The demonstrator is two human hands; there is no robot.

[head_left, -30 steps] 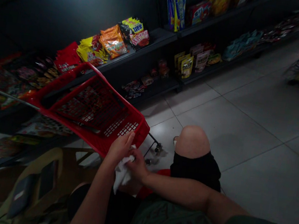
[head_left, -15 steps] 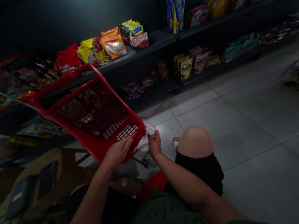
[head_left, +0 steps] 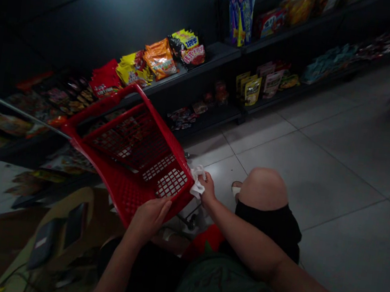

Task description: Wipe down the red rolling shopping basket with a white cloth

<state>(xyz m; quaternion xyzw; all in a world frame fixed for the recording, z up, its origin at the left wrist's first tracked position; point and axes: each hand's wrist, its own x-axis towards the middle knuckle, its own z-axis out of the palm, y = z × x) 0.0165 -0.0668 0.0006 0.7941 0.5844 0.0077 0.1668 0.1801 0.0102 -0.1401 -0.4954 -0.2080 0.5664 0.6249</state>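
A red plastic shopping basket [head_left: 134,150] is tilted in front of me, its wheels [head_left: 191,221] near the floor. My left hand [head_left: 149,216] grips the basket's near bottom edge. Pressed against the basket's right corner is a crumpled white cloth [head_left: 197,184], held in my right hand [head_left: 207,190]. My bare knee [head_left: 264,187] and black shorts are just right of the hands.
Dark shelves [head_left: 223,55] with snack bags [head_left: 159,58] run along the left and back. Grey floor tiles [head_left: 339,154] spread to the right. A brown cardboard box [head_left: 64,224] with dark items lies at lower left. A metal rod [head_left: 18,110] crosses at the left.
My right hand carried the white cloth from near my lap up to the basket's right corner. The left hand slid down the basket's edge, and the view shifted slightly.
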